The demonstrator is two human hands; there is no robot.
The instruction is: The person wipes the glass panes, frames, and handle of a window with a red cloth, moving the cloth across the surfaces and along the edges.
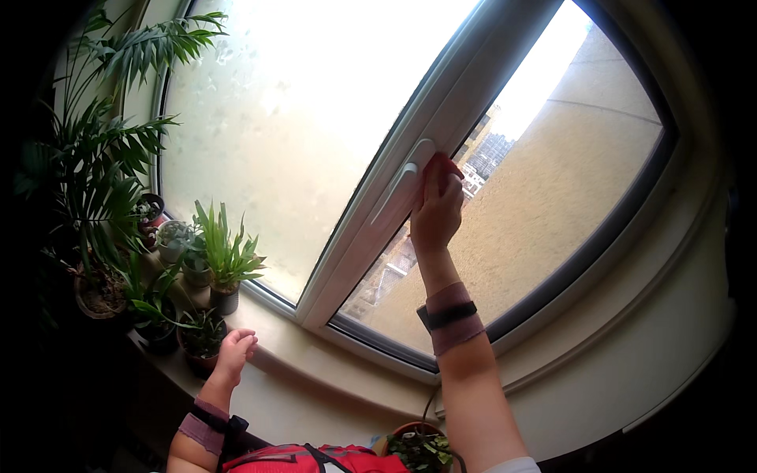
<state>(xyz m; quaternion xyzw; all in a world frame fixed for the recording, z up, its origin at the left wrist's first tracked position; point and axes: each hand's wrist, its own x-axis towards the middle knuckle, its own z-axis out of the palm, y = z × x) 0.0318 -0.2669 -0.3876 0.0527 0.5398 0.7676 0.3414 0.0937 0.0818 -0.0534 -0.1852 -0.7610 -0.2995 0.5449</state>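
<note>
My right hand [439, 207] presses a red cloth [440, 164] against the white window frame [350, 267], beside the window handle [408, 171]. The fingers cover part of the cloth. Frosted or misted glass [254, 142] fills the pane left of this frame post. Through the clear pane [568, 195] on the right, a rough beige wall and distant buildings show. Low on the left, my left hand [235, 353] hovers near the sill, its fingers loosely curled with nothing visible in them. Close beside it stands a potted plant [203, 337] with dark leaves.
Several potted plants crowd the left of the windowsill [307, 358], among them a spiky green plant [225, 254] and a white pot of succulents [172, 239]. A tall palm [112, 154] rises at far left. Below my right forearm sits another leafy potted plant [417, 452].
</note>
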